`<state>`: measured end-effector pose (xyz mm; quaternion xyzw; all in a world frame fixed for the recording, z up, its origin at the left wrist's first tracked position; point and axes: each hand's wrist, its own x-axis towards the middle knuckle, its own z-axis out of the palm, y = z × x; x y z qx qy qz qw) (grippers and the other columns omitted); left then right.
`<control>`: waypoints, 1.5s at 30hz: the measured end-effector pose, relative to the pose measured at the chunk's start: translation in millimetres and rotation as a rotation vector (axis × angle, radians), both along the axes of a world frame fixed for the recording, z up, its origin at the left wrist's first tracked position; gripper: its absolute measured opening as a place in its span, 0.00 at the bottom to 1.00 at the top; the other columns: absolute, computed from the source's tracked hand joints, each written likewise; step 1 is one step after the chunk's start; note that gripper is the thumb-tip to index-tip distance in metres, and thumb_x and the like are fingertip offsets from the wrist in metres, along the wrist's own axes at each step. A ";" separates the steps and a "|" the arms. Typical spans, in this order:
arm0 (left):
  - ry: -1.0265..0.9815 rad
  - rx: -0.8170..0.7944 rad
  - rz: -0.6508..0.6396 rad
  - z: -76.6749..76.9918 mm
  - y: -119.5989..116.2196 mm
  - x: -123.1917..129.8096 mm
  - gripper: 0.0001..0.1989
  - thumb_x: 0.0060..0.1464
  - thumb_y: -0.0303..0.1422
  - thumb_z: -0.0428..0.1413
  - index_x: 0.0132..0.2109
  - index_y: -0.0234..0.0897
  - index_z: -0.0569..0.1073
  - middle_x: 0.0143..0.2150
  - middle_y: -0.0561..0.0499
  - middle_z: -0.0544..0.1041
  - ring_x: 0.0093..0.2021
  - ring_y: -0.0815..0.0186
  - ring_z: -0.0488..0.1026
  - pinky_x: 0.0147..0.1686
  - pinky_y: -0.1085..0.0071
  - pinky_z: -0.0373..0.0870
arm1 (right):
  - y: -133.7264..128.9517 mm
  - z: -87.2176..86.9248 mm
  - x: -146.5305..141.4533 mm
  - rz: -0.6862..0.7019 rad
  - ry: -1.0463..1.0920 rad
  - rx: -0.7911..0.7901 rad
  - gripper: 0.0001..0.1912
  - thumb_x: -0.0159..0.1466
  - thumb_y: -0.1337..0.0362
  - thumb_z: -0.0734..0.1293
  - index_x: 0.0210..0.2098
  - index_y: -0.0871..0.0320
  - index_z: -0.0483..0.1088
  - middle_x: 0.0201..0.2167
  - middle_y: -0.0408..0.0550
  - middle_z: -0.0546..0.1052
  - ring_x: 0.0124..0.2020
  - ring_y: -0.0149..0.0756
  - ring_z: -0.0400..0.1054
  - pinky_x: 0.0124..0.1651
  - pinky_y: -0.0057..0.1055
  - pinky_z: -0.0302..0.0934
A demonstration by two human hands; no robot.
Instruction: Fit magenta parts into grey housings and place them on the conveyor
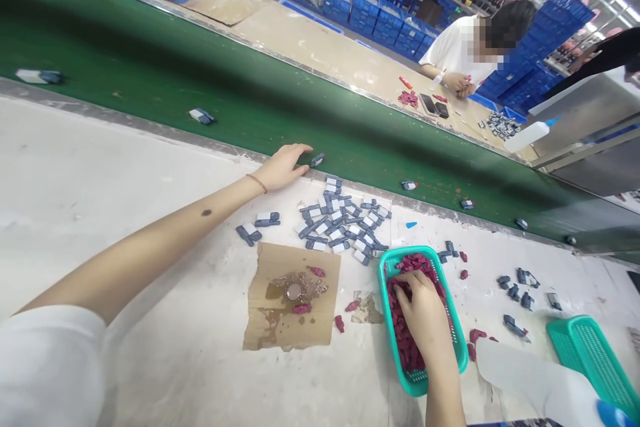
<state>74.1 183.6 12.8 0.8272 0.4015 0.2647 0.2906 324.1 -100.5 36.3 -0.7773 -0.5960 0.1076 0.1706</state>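
Note:
My left hand [284,167] reaches over the near edge of the green belt, thumb and fingers apart. Just beyond its fingertips lies a small grey-and-white plastic piece [318,160] on the belt. My right hand [420,303] is down in a teal basket [417,387] filled with small dark red pieces [411,353]. Its fingers are curled in among them, and what lies between the fingertips is hidden. Many more grey-and-white pieces [345,223] lie in a loose pile on the white table, between my two hands.
A stained cardboard sheet [255,333] bears a wet patch and red pieces. Rightward are a second teal basket [595,347], a white bottle [535,373] and scattered grey parts [515,290]. Several pieces ride the green belt [250,103]. Across it, a co-worker [450,47] handles small parts.

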 end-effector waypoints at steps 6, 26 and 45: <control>0.060 -0.025 -0.127 -3.3 -39.1 -54.8 0.19 0.60 0.39 0.50 0.52 0.30 0.71 0.54 0.40 0.73 0.57 0.50 0.64 0.59 0.55 0.57 | -2.0 15.0 -11.0 -0.111 0.525 0.025 0.08 0.62 0.59 0.65 0.37 0.57 0.71 0.32 0.50 0.78 0.32 0.41 0.73 0.35 0.34 0.68; 0.295 0.011 -0.237 -11.9 -105.6 -112.1 0.17 0.63 0.41 0.46 0.51 0.38 0.72 0.48 0.42 0.76 0.47 0.54 0.71 0.46 0.62 0.66 | 32.5 -19.5 -119.2 0.430 0.505 0.176 0.08 0.65 0.71 0.62 0.39 0.55 0.73 0.36 0.50 0.77 0.40 0.39 0.73 0.44 0.36 0.69; -0.482 -1.146 0.143 7.8 -164.5 -73.0 0.18 0.46 0.38 0.65 0.43 0.37 0.72 0.39 0.49 0.77 0.40 0.61 0.73 0.40 0.66 0.71 | 28.7 -31.3 -127.0 0.586 0.212 0.096 0.14 0.67 0.74 0.56 0.41 0.56 0.71 0.34 0.51 0.74 0.36 0.41 0.68 0.38 0.35 0.67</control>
